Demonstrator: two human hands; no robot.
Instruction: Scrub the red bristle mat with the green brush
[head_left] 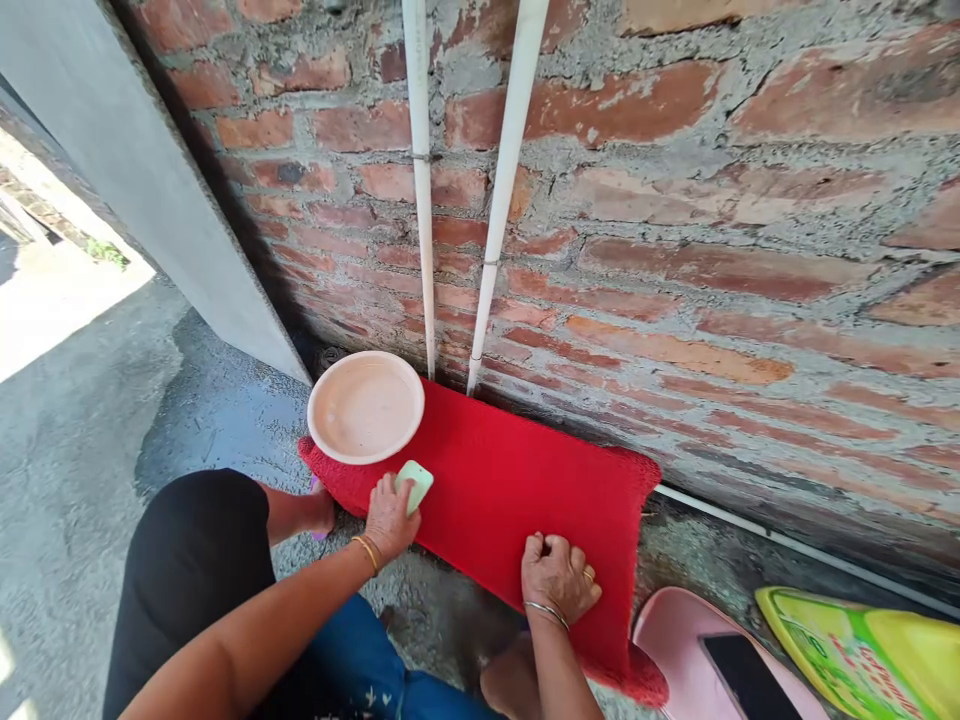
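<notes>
A red mat (517, 480) with a shaggy pile showing at its turned-down ends lies over a low support along the brick wall. My left hand (391, 520) is closed round a pale green block with a small hole near one corner, which looks like a scrubbing brush (415, 485). Its underside is hidden, and it is at the mat's near left edge, just below a pale pink basin (365, 408). My right hand (559, 578) rests as a fist on the right part of the mat, with no fold of cloth visible in it.
Two white pipes (495, 230) run down the brick wall (645, 260) behind the mat. At the lower right are a pink plastic stool or seat (679, 625) with a dark phone (754, 675) on it, and a yellow-green detergent bag (862, 650). A grey slab (172, 180) leans at left.
</notes>
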